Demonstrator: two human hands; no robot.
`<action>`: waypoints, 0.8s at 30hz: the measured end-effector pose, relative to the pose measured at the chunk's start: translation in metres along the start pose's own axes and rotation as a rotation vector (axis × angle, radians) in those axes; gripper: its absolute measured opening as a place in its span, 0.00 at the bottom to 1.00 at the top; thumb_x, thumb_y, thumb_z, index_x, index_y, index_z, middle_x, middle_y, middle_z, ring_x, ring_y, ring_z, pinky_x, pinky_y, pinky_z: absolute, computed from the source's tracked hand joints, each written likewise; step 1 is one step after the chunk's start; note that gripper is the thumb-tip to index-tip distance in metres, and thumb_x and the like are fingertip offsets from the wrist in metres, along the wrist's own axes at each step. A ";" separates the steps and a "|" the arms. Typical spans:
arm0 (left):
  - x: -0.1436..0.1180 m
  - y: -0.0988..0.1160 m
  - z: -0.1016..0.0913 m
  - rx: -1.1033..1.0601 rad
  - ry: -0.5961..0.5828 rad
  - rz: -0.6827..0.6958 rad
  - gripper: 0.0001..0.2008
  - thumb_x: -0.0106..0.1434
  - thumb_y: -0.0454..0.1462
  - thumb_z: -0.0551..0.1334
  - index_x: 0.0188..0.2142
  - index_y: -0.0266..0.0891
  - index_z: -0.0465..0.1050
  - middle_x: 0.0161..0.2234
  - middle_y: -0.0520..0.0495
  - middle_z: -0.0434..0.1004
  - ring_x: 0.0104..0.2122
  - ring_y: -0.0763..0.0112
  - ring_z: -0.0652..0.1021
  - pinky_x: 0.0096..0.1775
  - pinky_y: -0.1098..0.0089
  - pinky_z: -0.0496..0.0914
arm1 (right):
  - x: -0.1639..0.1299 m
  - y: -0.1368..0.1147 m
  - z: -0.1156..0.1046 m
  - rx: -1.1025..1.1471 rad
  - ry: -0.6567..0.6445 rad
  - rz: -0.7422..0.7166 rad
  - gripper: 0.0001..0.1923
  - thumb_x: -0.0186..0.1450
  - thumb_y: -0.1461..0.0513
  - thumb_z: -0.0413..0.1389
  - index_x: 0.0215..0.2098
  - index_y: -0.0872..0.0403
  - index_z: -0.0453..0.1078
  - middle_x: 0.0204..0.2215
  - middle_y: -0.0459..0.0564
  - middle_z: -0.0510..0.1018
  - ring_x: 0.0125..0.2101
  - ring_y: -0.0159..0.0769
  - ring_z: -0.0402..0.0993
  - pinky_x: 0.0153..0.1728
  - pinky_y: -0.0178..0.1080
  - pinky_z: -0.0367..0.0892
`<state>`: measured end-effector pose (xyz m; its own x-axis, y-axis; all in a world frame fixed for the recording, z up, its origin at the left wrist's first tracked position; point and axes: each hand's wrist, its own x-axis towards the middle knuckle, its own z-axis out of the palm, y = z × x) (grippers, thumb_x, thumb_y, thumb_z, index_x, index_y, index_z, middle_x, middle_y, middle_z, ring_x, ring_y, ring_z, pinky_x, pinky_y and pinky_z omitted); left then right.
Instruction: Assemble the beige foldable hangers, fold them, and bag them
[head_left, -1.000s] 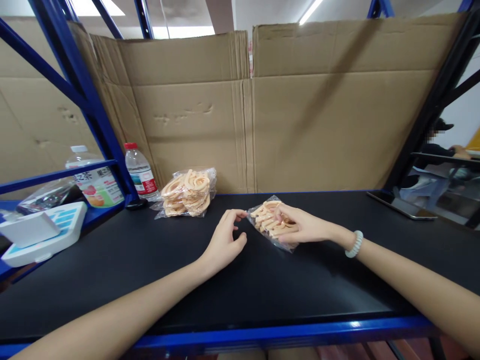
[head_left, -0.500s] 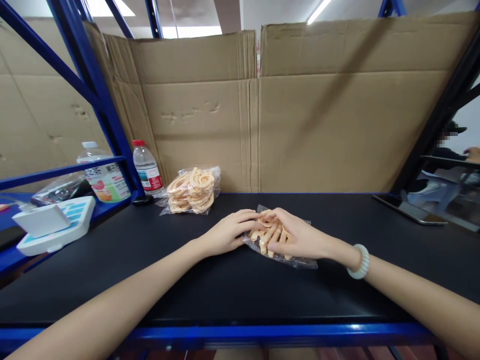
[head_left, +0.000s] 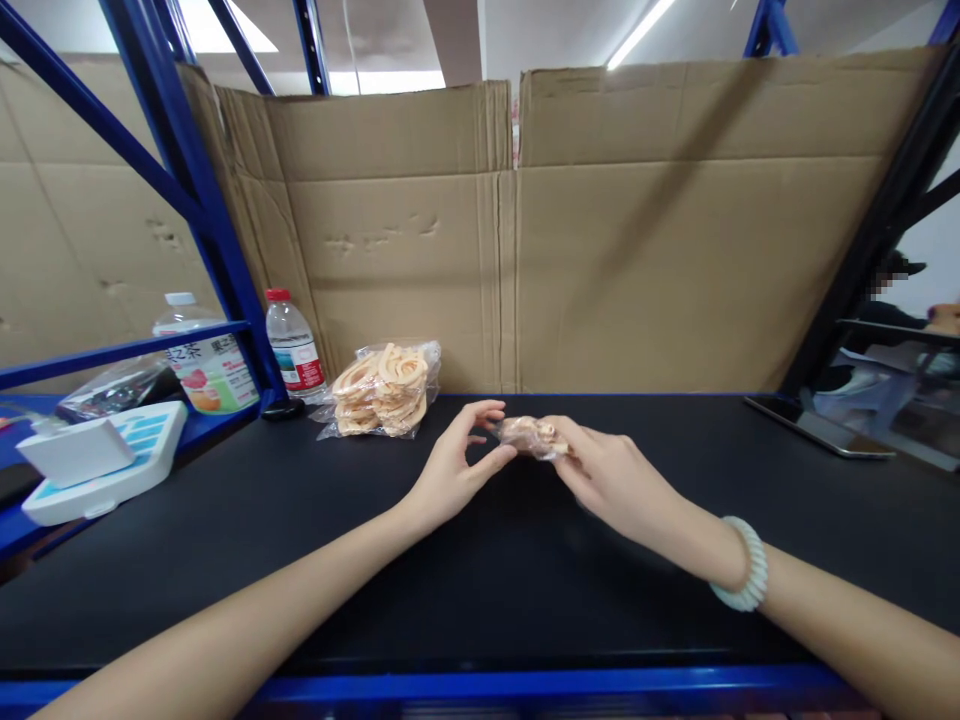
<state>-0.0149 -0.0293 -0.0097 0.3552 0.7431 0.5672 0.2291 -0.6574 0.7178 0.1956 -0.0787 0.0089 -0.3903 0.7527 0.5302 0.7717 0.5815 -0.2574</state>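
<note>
A small clear plastic bag of peach-coloured pieces (head_left: 529, 435) is lifted just above the black shelf top (head_left: 480, 560), held between both hands. My left hand (head_left: 450, 470) pinches its left end with thumb and forefinger. My right hand (head_left: 607, 475), with a pale bead bracelet on the wrist, grips its right side from behind. A second, fuller bag of peach-coloured rings (head_left: 382, 388) lies on the shelf to the left, against the cardboard.
Cardboard sheets (head_left: 600, 250) wall off the back. Two water bottles (head_left: 294, 345) and a white-and-blue device (head_left: 97, 460) stand at the left beside a blue rack post (head_left: 202, 210). A dark tablet (head_left: 817, 425) lies at the far right; another person sits beyond it.
The small bag was lying flat under both hands; now it is bunched up and raised off the shelf between the fingertips of both hands.
</note>
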 end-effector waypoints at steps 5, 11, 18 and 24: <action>-0.002 -0.004 -0.001 -0.460 0.117 -0.505 0.34 0.56 0.38 0.67 0.58 0.41 0.55 0.57 0.36 0.62 0.53 0.61 0.70 0.56 0.59 0.64 | 0.007 0.017 -0.016 0.458 0.214 0.210 0.11 0.64 0.56 0.53 0.41 0.53 0.66 0.31 0.50 0.79 0.29 0.39 0.76 0.28 0.37 0.69; -0.008 0.011 0.010 -0.903 -0.162 -0.610 0.24 0.62 0.41 0.64 0.55 0.38 0.61 0.53 0.35 0.70 0.48 0.58 0.76 0.50 0.59 0.70 | 0.002 0.010 -0.009 1.386 0.142 0.615 0.21 0.60 0.56 0.57 0.49 0.56 0.67 0.38 0.57 0.80 0.36 0.45 0.79 0.35 0.43 0.73; -0.011 0.025 0.018 -0.819 0.008 -0.675 0.22 0.62 0.33 0.63 0.54 0.43 0.63 0.50 0.41 0.75 0.47 0.59 0.78 0.46 0.64 0.74 | 0.001 0.012 0.026 1.501 0.086 0.774 0.18 0.59 0.58 0.60 0.45 0.56 0.67 0.36 0.55 0.80 0.36 0.44 0.79 0.40 0.46 0.73; -0.005 0.022 0.011 -0.718 0.100 -0.689 0.19 0.61 0.33 0.64 0.51 0.42 0.66 0.49 0.42 0.76 0.45 0.61 0.78 0.44 0.67 0.74 | 0.011 0.027 0.052 1.148 0.175 0.671 0.25 0.60 0.50 0.58 0.50 0.53 0.62 0.48 0.56 0.73 0.46 0.44 0.73 0.48 0.45 0.70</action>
<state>-0.0017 -0.0486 -0.0013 0.2651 0.9626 -0.0567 -0.2569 0.1272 0.9580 0.1863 -0.0389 -0.0346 0.0308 0.9936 0.1088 -0.1012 0.1114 -0.9886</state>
